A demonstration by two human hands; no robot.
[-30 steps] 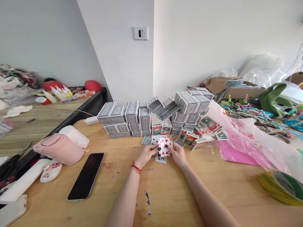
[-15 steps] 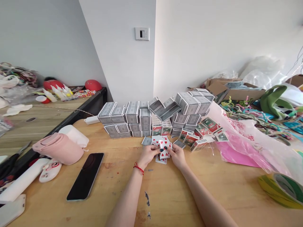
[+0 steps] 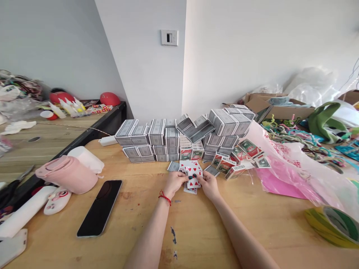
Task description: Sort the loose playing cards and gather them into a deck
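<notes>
Both hands meet over playing cards near the middle of the table. My left hand [image 3: 176,183], with a red string bracelet at the wrist, pinches the left side of a heart playing card [image 3: 193,182]. The other side of that card is gripped by my right hand [image 3: 209,184], thumb on its face. More face-up playing cards [image 3: 189,164] lie just behind and beneath it. Face-down cards [image 3: 173,166] rest to the left, and another face-down card [image 3: 211,170] lies to the right. Whether more cards sit behind the held one, I cannot tell.
Stacked grey-patterned card bundles [image 3: 165,138] line the back. Red-and-green card boxes [image 3: 226,163] lie at right beside a pink plastic bag [image 3: 283,160]. On the left are a black phone [image 3: 100,208] and a pink roll [image 3: 68,175]; yellow-green tape [image 3: 333,226] sits front right.
The held heart card has shifted slightly left and tilted, with both hands still on it. The camera view has moved a little.
</notes>
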